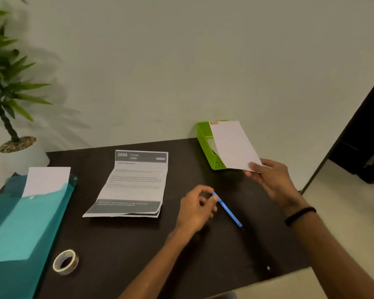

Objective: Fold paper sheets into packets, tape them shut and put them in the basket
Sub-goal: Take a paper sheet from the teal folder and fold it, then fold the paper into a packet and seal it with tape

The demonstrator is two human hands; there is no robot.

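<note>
Basket step in hand. Right hand point(272, 180) pinching folded packet point(233, 145) over green basket point(205, 145). Left hand point(195, 209) curled loosely at blue pen point(228, 210); grip unclear. Next: lower, release inside.

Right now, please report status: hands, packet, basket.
Right hand holds folded packet over green basket. Left hand touching blue pen. Nothing blocks the basket.

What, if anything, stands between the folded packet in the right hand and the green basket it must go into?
Nothing visible does. The right hand holds the folded packet right at the green basket, its upper part already over the open top. The blue pen lies nearer, off that path.
</note>
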